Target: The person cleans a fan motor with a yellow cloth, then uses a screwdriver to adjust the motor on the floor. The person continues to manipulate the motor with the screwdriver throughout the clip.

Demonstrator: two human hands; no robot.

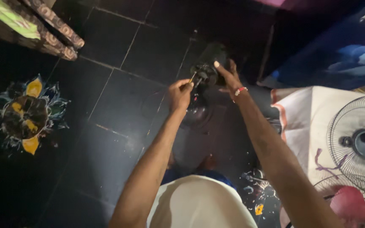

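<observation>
Head view: the left hand [180,93] is closed in a pinch grip around a thin tool with a yellowish handle [192,77], most likely a screwdriver; its tip points up and away from the knuckles into the black fan motor housing [208,69]. The right hand [230,77] lies spread against the housing's right flank, thumb raised along its front edge, fingers partly open and bracing rather than clamped. A red-and-white wristband [240,90] sits just behind that hand.

Location: the housing stands directly beyond both sets of fingertips, above the dark tiled floor [119,105], apparently on a dark stand, though the dim light hides the join.

Handling: the housing appears rigid and moderately heavy for its size, with a smooth plastic shell that could slip. Grip it round the body, not by the shaft or the vents. The tool is light and stiff.

Count: one housing, one tool, two hands. Near the right forearm, lower right, two wire fan guards lie on a white cloth [305,122]: one with a dark hub [362,141], one partly seen over a red part [351,202]. Far left of the left arm, one painted floor motif [26,114].
</observation>
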